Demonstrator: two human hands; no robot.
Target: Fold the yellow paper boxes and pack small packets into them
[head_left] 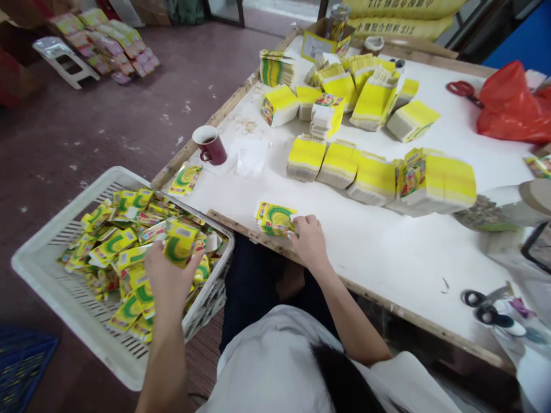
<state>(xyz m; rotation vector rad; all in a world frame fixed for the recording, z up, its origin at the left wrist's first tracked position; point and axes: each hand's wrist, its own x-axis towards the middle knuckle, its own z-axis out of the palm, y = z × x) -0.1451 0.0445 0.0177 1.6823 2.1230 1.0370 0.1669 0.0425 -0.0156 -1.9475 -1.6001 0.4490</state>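
Note:
My left hand (166, 281) is over the white plastic basket (38, 261), with a small yellow-and-green carton (179, 244) between its thumb and fingers. Many similar cartons (112, 246) lie jumbled in the basket. On the table by its front edge, my right hand (310, 240) grips the right end of another yellow-and-green carton (275, 219). Its fingertips are closed on that end, partly hiding it. Bundled stacks of yellow cartons (372, 179) stand in a row beyond my right hand.
A dark red mug (214, 150) stands at the table's left edge, near a loose carton piece (186, 179). More carton stacks (338, 86) sit further back. To the right are a red plastic bag (512, 109), red-handled scissors (462, 89), a jar (503, 209) and black-handled scissors (484, 307).

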